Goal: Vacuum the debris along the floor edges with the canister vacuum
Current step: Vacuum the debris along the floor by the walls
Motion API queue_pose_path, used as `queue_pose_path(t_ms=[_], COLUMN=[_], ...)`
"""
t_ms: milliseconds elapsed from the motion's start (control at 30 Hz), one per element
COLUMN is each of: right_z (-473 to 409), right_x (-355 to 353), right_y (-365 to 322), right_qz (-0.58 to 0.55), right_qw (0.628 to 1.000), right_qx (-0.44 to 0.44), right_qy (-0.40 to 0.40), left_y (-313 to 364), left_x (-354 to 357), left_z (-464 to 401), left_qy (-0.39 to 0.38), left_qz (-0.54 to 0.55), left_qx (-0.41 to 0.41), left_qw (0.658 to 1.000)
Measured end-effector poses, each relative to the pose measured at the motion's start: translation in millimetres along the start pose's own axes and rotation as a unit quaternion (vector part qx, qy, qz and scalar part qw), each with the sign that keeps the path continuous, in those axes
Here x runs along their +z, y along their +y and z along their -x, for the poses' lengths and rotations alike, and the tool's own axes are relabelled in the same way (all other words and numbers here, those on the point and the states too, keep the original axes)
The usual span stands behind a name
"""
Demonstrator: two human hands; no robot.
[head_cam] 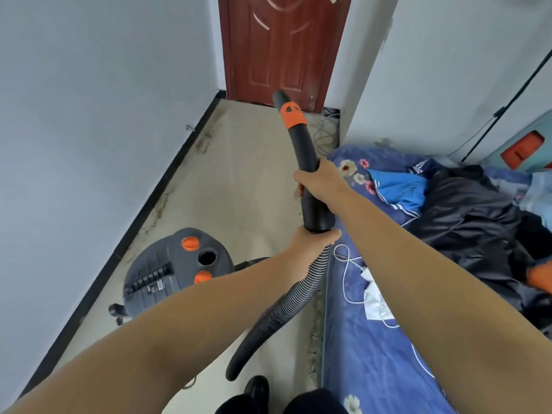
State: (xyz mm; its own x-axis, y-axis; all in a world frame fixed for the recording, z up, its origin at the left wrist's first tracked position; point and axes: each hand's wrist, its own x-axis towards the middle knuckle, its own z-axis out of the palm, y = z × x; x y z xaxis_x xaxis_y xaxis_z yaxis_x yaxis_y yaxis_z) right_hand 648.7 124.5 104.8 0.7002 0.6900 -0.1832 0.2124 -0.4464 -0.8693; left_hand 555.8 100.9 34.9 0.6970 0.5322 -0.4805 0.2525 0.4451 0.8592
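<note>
Black wand (pixel 307 162) points toward door (pixel 283 46); right hand (pixel 319 180) grips wand, left hand (pixel 310 239) grips hose (pixel 286 303).

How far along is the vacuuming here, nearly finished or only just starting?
It looks early. Nothing looks cleaned yet: brown debris lines the floor along the black baseboard, and more specks lie beside the bed. In hand: the right hand grips the black wand, the left hand holds the ribbed hose, nozzle raised off the floor. Both edges remain.

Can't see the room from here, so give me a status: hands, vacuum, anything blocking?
Right hand grips wand; left hand grips hose. Nozzle raised. Canister beside left-wall debris.
</note>
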Motion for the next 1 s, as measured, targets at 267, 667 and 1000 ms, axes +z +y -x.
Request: queue_pose_path(t_ms=[267, 667, 1000], right_z=[-121, -345, -456], right_x=[-25, -14, 94], right_y=[-11, -50, -101], right_qz=[0.012, 0.022, 0.072], right_qw=[0.999, 0.987, 0.950], right_qx=[-0.004, -0.036, -0.073], right_qy=[-0.037, -0.157, -0.295], left_y=[51, 156, 192], left_x=[21, 10, -91], left_z=[-114, -290, -397], left_qy=[0.011, 0.165, 0.250], left_qz=[0.015, 0.081, 0.154], left_qx=[-0.006, -0.016, -0.038], left_qw=[1.000, 0.983, 0.955])
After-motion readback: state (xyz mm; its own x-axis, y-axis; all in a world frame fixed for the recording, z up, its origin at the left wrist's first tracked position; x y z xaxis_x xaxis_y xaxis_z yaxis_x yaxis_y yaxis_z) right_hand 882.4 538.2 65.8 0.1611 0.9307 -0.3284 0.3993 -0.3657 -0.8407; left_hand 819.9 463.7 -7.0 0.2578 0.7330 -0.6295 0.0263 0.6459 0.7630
